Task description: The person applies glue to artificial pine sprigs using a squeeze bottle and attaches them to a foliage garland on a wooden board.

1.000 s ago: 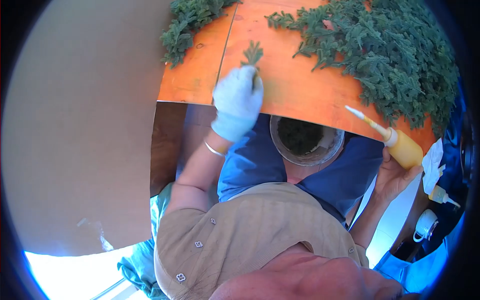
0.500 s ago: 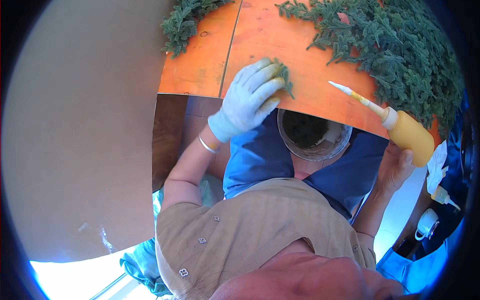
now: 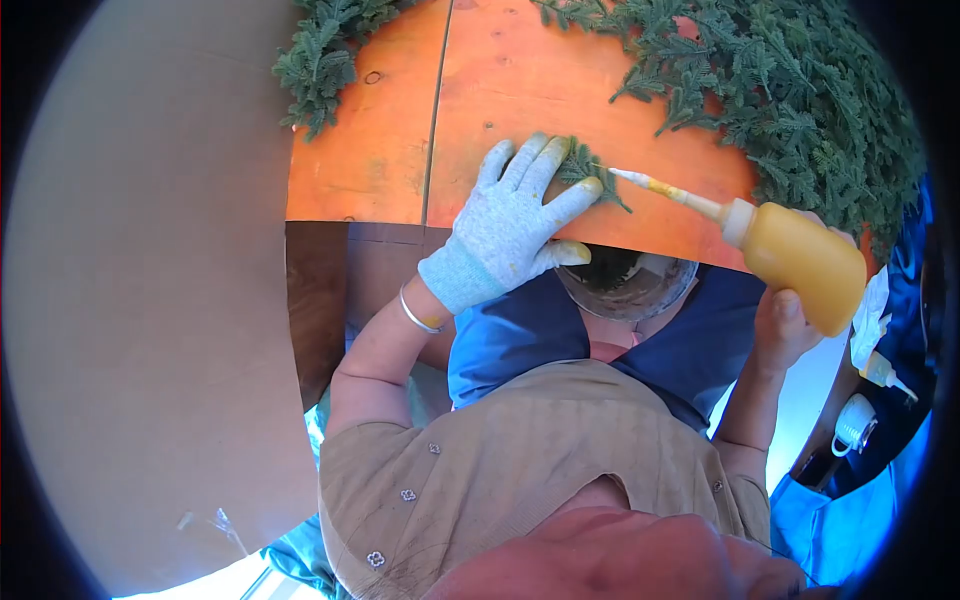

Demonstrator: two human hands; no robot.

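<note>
My left hand (image 3: 520, 215), in a pale knit glove with yellow-stained fingertips, lies on the orange wooden board (image 3: 500, 90) with its fingers spread. Its fingertips touch a small green fir-like sprig (image 3: 577, 165) lying near the board's front edge. My bare right hand (image 3: 785, 325) is wrapped round a yellow squeeze bottle (image 3: 805, 270), held tilted with its long white nozzle pointing left. The nozzle tip is at the sprig, with a thin yellowish thread at its end; whether it touches the sprig I cannot tell.
A big heap of green sprigs (image 3: 800, 120) covers the board's right side, and a smaller bunch (image 3: 330, 60) sits at the upper left. Below the board's edge stands a bucket (image 3: 640, 285). A large brown panel (image 3: 160, 300) fills the left. A smaller bottle (image 3: 880, 370) and white cup (image 3: 855, 425) are at right.
My left fingers have spread and flattened against the sprig and board. My right hand has brought the bottle's nozzle left to the sprig. The view has shifted slightly.
</note>
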